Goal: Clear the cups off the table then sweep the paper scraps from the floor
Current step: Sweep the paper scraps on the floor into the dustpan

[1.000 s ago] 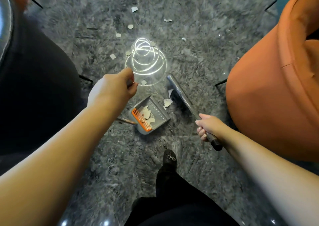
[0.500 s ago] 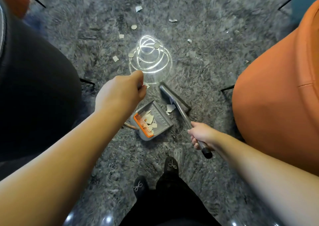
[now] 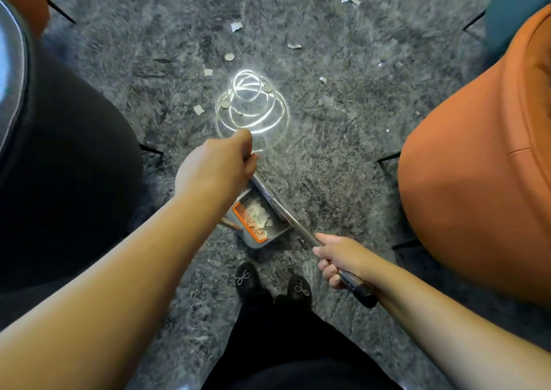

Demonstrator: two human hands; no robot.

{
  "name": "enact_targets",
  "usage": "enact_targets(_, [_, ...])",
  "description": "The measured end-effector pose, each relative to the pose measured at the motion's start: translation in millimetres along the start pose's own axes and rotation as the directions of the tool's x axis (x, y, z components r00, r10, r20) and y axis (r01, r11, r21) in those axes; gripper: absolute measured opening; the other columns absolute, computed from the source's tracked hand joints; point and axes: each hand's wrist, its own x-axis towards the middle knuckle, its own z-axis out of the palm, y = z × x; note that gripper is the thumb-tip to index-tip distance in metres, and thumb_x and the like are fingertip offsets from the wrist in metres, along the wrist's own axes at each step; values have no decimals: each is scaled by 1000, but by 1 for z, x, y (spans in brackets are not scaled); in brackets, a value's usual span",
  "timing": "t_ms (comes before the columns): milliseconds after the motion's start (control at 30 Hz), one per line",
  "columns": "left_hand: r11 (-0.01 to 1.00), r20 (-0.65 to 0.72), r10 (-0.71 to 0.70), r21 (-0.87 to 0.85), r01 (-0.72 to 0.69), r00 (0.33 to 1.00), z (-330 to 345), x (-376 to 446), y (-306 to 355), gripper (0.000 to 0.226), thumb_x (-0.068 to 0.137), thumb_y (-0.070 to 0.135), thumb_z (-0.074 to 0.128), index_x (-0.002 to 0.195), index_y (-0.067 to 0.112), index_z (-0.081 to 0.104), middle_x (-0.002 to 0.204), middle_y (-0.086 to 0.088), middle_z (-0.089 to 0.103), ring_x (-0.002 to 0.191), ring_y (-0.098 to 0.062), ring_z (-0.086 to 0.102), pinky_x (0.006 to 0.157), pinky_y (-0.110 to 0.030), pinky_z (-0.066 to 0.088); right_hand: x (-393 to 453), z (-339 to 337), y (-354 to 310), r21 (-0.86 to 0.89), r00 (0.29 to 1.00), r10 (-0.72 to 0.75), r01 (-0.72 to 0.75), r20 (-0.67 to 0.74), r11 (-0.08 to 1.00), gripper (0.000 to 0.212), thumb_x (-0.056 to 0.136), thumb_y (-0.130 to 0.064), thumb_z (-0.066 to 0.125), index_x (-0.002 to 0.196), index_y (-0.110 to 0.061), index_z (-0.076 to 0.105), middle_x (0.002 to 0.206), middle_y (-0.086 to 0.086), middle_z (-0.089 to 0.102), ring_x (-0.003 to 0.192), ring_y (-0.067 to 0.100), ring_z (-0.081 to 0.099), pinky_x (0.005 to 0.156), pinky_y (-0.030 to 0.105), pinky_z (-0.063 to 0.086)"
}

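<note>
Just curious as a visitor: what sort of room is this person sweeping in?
Probably a lounge or café-style seating area: a polished grey marble-look floor, a rounded orange armchair, and a dark chair opposite.

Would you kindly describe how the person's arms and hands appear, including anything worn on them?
Both forearms are bare, with no sleeves in view. The left hand and right hand wear no gloves, and no rings, watch or bracelets show. Lower down, the person wears black trousers and black flat shoes with small bows.

Orange armchair (image 3: 477,181) at floor's right edge, black seat (image 3: 65,166) at left, ring-shaped light glare (image 3: 253,106) between.
</note>
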Motion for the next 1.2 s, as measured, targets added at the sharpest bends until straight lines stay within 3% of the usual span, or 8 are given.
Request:
enact_targets(300, [998, -29, -14, -69, 12, 999, -37, 0, -56, 19, 94, 43, 54, 88, 26, 47, 64, -1, 53, 59, -27, 53, 52, -34, 45, 5, 42, -31, 7, 988, -131, 132, -79, 991, 62, 98, -7, 42, 151, -31, 18, 51, 1, 41, 33, 7, 34, 35, 16, 30])
enact_targets(567, [995, -105, -61, -88, 52, 993, -72, 19, -116, 18, 92, 44, 56, 87, 27, 49, 65, 4, 57, 58, -21, 55, 55, -35, 49, 30, 65, -83, -124, 965, -220, 203, -143, 971, 70, 93, -1, 45, 151, -31, 20, 41, -3, 47, 33, 8, 39, 36, 18, 33])
enact_targets(667, [996, -116, -59, -75, 50, 992, -73, 29, -135, 18, 91, 45, 56, 88, 29, 49, 67, 3, 60, 60, -22, 56, 53, -31, 44, 42, 69, -103, -170, 962, -227, 201, -150, 965, 68, 93, 0, 44, 150, -30, 22, 40, -2, 47, 32, 8, 39, 36, 17, 33])
enact_targets(767, [995, -108, -74, -69, 66, 991, -72, 49, -150, 19, 90, 46, 57, 88, 30, 49, 66, 4, 58, 59, -22, 55, 51, -28, 39, 56, 69, -130, -267, 956, -247, 199, -160, 943, 64, 91, -1, 46, 148, -24, 30, 43, 1, 49, 33, 10, 41, 37, 18, 34])
enact_targets(900, [996, -99, -83, -50, 78, 992, -71, 86, -163, 18, 90, 45, 58, 89, 28, 52, 68, 0, 61, 63, -27, 58, 57, -38, 52, 81, 69, -166, -336, 949, -256, 184, -183, 924, 42, 92, 1, 44, 132, -14, 47, 49, 4, 44, 31, 10, 37, 38, 17, 31])
enact_targets(1067, [999, -73, -17, 44, 20, 997, -74, 139, -172, 21, 92, 45, 54, 91, 25, 52, 70, -6, 61, 64, -32, 58, 54, -36, 47, 107, 72, -208, -370, 952, -232, 147, -198, 917, 18, 96, -3, 43, 108, -17, 43, 61, 7, 40, 37, 11, 36, 37, 17, 30])
enact_targets(1200, [992, -52, -8, 128, 15, 999, -73, 169, -171, 22, 95, 43, 51, 93, 21, 50, 68, -8, 60, 60, -33, 56, 50, -34, 41, 116, 83, -230, -403, 963, -198, 111, -181, 908, 15, 100, -12, 42, 114, -15, 43, 63, 7, 41, 40, 12, 38, 35, 17, 33])
